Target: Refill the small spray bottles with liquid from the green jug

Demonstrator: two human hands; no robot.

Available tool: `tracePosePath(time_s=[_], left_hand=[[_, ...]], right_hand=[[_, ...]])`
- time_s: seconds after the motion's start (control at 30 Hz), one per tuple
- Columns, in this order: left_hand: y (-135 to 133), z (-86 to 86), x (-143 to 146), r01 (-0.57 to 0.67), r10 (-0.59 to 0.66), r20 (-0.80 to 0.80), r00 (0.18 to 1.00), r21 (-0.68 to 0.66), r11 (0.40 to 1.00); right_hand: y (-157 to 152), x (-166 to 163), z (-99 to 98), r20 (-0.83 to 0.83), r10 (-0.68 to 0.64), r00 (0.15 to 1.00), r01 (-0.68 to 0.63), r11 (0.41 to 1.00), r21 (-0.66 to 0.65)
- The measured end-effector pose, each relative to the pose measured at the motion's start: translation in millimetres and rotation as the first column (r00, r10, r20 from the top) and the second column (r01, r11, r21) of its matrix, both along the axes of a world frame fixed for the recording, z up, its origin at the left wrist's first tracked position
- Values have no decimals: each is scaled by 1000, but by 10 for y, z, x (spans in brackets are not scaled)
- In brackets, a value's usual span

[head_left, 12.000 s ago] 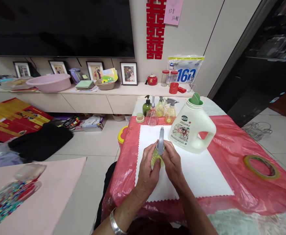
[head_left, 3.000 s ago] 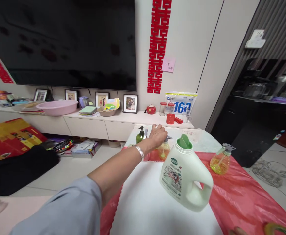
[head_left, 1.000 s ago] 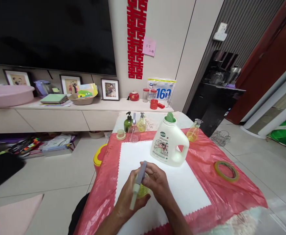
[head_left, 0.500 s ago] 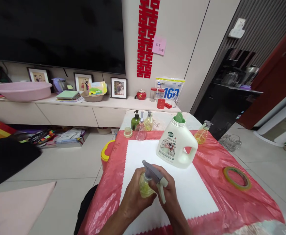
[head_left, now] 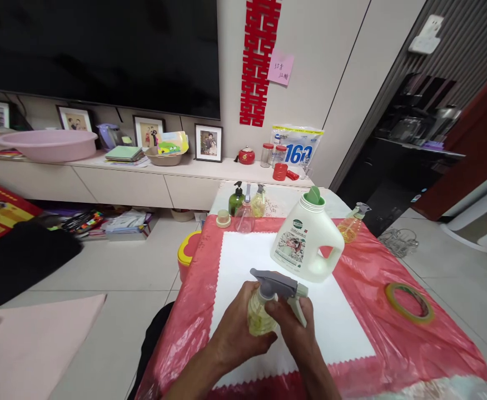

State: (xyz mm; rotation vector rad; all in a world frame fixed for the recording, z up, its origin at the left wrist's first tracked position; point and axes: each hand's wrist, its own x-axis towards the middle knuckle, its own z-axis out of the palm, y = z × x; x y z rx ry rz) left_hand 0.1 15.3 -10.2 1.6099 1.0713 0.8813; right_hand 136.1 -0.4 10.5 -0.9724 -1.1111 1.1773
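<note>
My left hand (head_left: 240,328) is wrapped round the body of a clear spray bottle (head_left: 259,318) with yellowish liquid inside. Fingers of my right hand (head_left: 296,328) close on the bottle's grey trigger head (head_left: 277,284), whose pale nozzle points right. Both hands are over a white sheet with zigzag edges (head_left: 243,253). Just beyond them a large white detergent jug (head_left: 306,239) stands upright, a green piece (head_left: 313,195) in its mouth. Behind the sheet's far left corner is an empty-looking clear spray bottle (head_left: 244,218), beside a small pale cap (head_left: 223,218).
A red plastic cover (head_left: 397,339) lies over the table. On it are a roll of tape (head_left: 409,303) and a yellow-liquid bottle (head_left: 351,225). A green pump bottle (head_left: 237,200) and another spray bottle (head_left: 259,203) stand at the back. A yellow-and-red stool (head_left: 185,250) is left.
The trigger head has swung round, its nozzle now pointing more to the right. My right hand has shifted with it. The whole view has moved slightly.
</note>
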Motion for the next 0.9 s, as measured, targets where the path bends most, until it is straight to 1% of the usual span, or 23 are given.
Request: tracePosePath(time_s=[0.07, 0.13, 0.2, 0.27, 0.33, 0.4, 0.43, 0.5, 0.53, 0.57, 0.6, 0.63, 0.67, 0.7, 0.73, 0.77, 0.8, 0.87, 0.9], left_hand=[[11, 54, -28, 53, -53, 4, 999, -13, 998], [0, 78, -54, 121, -122, -27, 992, -13, 993], [-31, 56, -71, 187, -187, -83, 979, -15, 982], [-68, 10, -83, 211, -214, -101, 972, -34, 977], [-84, -18, -95, 175, -179, -76, 981, -55, 983], [-60, -13, -111, 98, -101, -48, 994, -54, 994], [-32, -4, -121, 43, -45, -43, 998, -44, 998], [51, 5, -139, -90, 89, -41, 995, -20, 996], [103, -4, -146, -157, 157, -42, 987, -4, 988], [158, -27, -150, -218, 219, -42, 975, 14, 976], [216, -64, -153, -266, 268, -39, 963, 39, 963], [273, -114, -153, -301, 303, -30, 952, 70, 951], [329, -177, -151, -319, 323, -17, 946, 102, 942], [379, -249, -146, -328, 331, 0, 944, 131, 936], [424, -327, -140, -329, 330, 20, 944, 156, 931], [460, -409, -132, -326, 324, 42, 945, 174, 929], [486, -489, -123, -324, 318, 62, 946, 187, 927], [510, -635, -105, -333, 319, 98, 943, 197, 922], [509, -696, -97, -340, 324, 113, 939, 197, 919]], right_hand=[[18, 28, 9, -45, 35, 998, -36, 999, -20], [52, 71, 64, -97, 46, 994, -43, 999, 32], [83, 144, 191, -159, 15, 987, 6, 991, 133], [82, 253, 397, -196, -62, 979, 104, 972, 211], [39, 389, 653, -212, -195, 958, 245, 939, 241], [-26, 535, 906, -228, -338, 913, 393, 878, 273], [-54, 605, 1008, -229, -388, 893, 444, 845, 299], [-85, 735, 1121, -222, -462, 858, 513, 781, 356], [-83, 794, 1118, -190, -494, 848, 528, 763, 372], [-70, 848, 1070, -115, -521, 846, 522, 764, 379], [-47, 897, 979, 4, -534, 845, 493, 782, 380], [-17, 938, 849, 160, -537, 828, 456, 812, 366], [17, 969, 689, 377, -476, 794, 356, 868, 347], [50, 984, 507, 547, -428, 719, 265, 897, 354], [79, 983, 317, 670, -402, 624, 178, 908, 379], [100, 964, 129, 755, -381, 533, 118, 917, 380], [111, 929, -47, 807, -365, 464, 55, 921, 385], [105, 833, -333, 841, -324, 432, -8, 932, 363], [91, 787, -433, 853, -308, 422, -31, 935, 353]])
